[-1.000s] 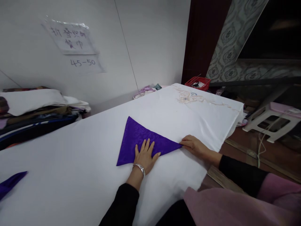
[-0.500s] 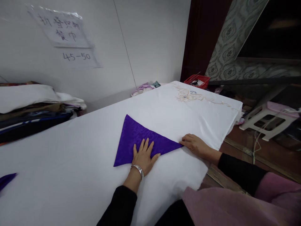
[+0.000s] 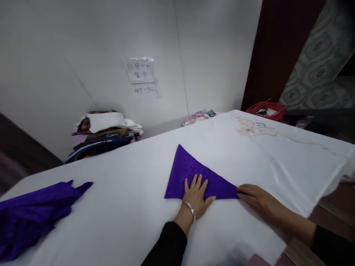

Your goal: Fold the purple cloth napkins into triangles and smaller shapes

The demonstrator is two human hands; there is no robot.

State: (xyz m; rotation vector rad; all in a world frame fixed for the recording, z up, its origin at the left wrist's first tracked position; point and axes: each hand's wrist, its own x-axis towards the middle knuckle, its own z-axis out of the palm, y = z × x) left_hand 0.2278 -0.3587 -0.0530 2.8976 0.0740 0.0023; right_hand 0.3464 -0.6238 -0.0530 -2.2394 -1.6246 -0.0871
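A purple cloth napkin [image 3: 188, 166], folded into a triangle, lies on the white tablecloth [image 3: 133, 221]. My left hand [image 3: 195, 194] rests flat on its lower middle, fingers spread, with a silver bangle at the wrist. At the napkin's right tip, the thumb and fingers of my right hand [image 3: 256, 199] pinch the narrow corner. Over at the left edge of the view is a crumpled heap of purple cloth [image 3: 36, 214], apart from both hands.
Folded clothes [image 3: 108, 129] are stacked beyond the table's far left edge. More cloth [image 3: 196, 117] and a red basket [image 3: 267, 111] are at the back. A paper sign [image 3: 141, 70] hangs on the wall. Embroidery [image 3: 249, 129] decorates the tablecloth's far right.
The view has swung left, bringing the purple heap and the whole clothes stack into sight. Both hands keep their places on the napkin, whose lower edge now looks straighter.
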